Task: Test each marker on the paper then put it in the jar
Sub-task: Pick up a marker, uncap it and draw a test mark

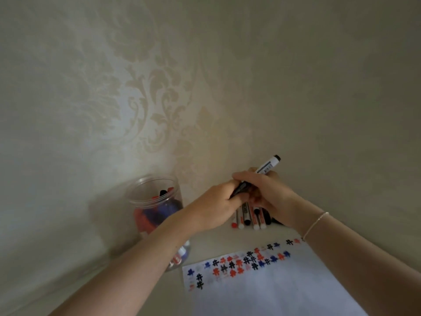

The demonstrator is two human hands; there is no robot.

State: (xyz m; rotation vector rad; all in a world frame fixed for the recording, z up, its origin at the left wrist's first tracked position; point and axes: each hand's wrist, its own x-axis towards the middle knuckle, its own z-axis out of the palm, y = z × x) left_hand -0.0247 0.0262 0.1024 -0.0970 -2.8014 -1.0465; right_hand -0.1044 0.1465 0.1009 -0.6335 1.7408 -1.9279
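A white marker with black ends [267,166] is held in the air between both hands, above the table's far edge. My right hand [268,190] grips its white barrel. My left hand [213,207] grips its black cap end. Under the hands several loose markers [249,218] lie side by side against the wall. A clear plastic jar [155,197] stands to the left, open, with red, blue and black markers inside. The white paper [273,288] lies in front, with rows of black, red and blue hash marks along its far edge.
A patterned beige wall [159,99] rises directly behind the jar and the markers. The pale table [205,242] runs between jar and paper. A thin bracelet [315,224] is on my right wrist.
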